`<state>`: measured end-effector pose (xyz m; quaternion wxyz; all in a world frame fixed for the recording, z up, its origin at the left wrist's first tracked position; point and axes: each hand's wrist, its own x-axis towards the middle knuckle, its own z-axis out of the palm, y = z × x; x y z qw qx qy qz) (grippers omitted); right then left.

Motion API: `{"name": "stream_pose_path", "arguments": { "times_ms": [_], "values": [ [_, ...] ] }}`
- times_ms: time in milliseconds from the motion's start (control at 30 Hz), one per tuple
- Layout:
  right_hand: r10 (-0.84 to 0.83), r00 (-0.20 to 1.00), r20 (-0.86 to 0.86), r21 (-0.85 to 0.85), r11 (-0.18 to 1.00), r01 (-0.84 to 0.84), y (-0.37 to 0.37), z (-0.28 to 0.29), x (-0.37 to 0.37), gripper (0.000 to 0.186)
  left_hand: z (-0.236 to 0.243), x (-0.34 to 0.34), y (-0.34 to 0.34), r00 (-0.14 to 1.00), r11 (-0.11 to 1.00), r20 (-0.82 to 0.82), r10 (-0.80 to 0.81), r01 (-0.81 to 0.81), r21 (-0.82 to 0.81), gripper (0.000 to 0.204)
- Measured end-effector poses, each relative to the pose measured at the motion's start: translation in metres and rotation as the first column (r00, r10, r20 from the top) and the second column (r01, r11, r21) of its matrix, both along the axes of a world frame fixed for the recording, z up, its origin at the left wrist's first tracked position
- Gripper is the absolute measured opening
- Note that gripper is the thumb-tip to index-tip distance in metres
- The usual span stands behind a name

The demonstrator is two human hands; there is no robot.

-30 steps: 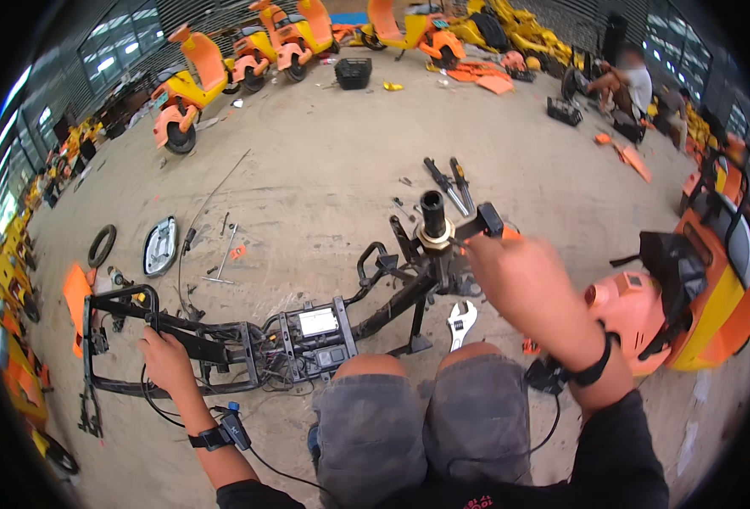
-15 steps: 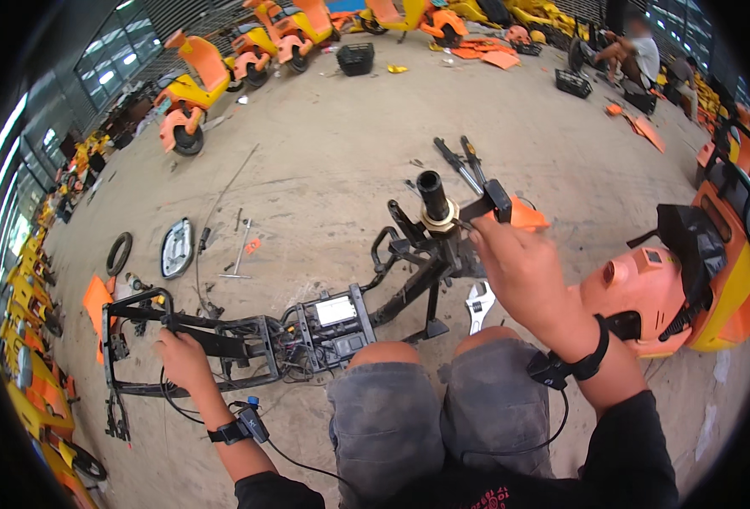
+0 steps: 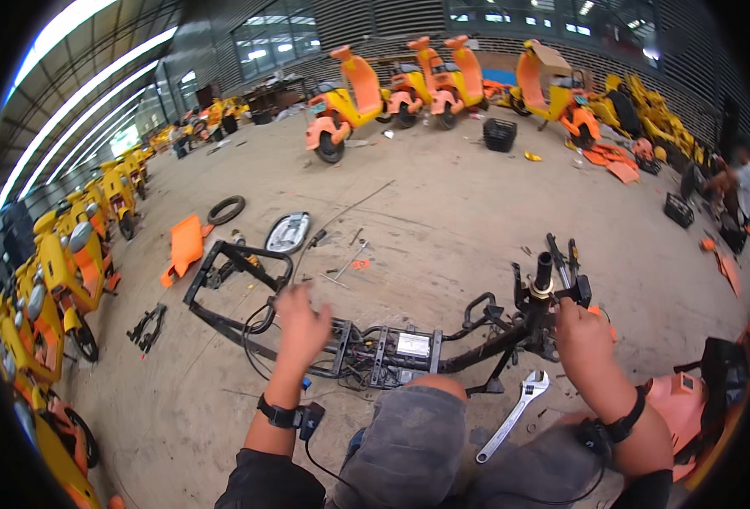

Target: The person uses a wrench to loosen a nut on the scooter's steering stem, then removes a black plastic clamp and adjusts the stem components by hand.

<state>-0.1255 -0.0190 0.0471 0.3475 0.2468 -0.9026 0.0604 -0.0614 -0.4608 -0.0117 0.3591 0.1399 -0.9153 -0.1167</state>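
Scooter frame [image 3: 486, 349] on floor [image 3: 443, 237], hands at both ends

Frame is stretched left to right, near. Right hand [image 3: 585, 335] is placed by the brass-coloured ring [image 3: 542, 289], right end; finger grip can't be told. Left hand [image 3: 301, 324] is held over left half, fingers loosely parted. Wrench [image 3: 510, 417] is laid near right. Scooters [image 3: 362, 82] are parked far.

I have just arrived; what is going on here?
A person works at a black vehicle frame on the floor. Their right hand is curled beside the upright tube at its right end; any grip is hidden. Their left hand, loosely open, appears over the left part; contact is unclear. An adjustable wrench lies nearby.
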Motion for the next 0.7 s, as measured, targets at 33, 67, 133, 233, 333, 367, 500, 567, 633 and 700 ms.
{"name": "stream_pose_path", "arguments": {
  "times_ms": [33, 67, 133, 233, 333, 367, 500, 567, 633, 700],
  "values": [
    [0.0, 0.998, 0.071, 0.063, 0.998, -0.004, 0.005, 0.01, -0.001, 0.012, 0.014, 0.006, 0.021, 0.982, 0.981, -0.024, -0.186, 0.187, 0.06, 0.048],
    [0.01, 0.994, 0.113, 0.128, 0.991, -0.024, 0.008, 0.017, -0.005, 0.01, 0.035, 0.013, 0.051, 0.931, 0.884, 0.002, -0.366, 0.347, 0.313, 0.042],
    [0.035, 0.978, 0.207, 0.246, 0.965, -0.086, 0.009, 0.03, -0.013, 0.007, 0.075, 0.029, 0.102, 0.745, 0.559, -0.042, -0.665, 0.535, 0.633, 0.034],
    [-0.012, 0.964, 0.266, 0.319, 0.945, -0.076, 0.013, 0.04, -0.021, 0.038, 0.132, 0.046, 0.159, 0.5, 0.399, 0.124, -0.857, 0.493, 0.774, 0.025],
    [0.069, 0.968, 0.24, 0.298, 0.944, -0.141, 0.015, 0.043, -0.02, 0.017, 0.148, 0.046, 0.192, 0.298, 0.402, 0.273, -0.915, 0.75, 0.525, 0.024],
    [0.103, 0.965, 0.242, 0.272, 0.947, -0.169, 0.015, 0.043, -0.015, 0.007, 0.146, 0.042, 0.202, 0.274, 0.395, 0.3, -0.914, 0.775, 0.494, 0.024],
    [0.091, 0.969, 0.231, 0.166, 0.977, -0.132, 0.012, 0.039, -0.002, 0.01, 0.111, 0.014, 0.237, 0.196, 0.447, 0.512, -0.837, 0.784, 0.431, 0.026],
    [0.182, 0.956, 0.228, 0.103, 0.972, -0.21, 0.016, 0.037, -0.008, 0.012, 0.069, -0.015, 0.248, 0.154, 0.504, 0.657, -0.737, 0.774, 0.383, 0.03],
    [0.195, 0.951, 0.238, 0.105, 0.969, -0.225, 0.011, 0.042, -0.004, 0.013, 0.037, -0.039, 0.255, 0.111, 0.577, 0.778, -0.618, 0.736, 0.354, 0.034],
    [0.173, 0.953, 0.25, 0.166, 0.962, -0.219, 0.01, 0.041, -0.004, 0.017, -0.003, -0.064, 0.253, 0.061, 0.591, 0.816, -0.574, 0.721, 0.362, 0.038]
  ]
}}
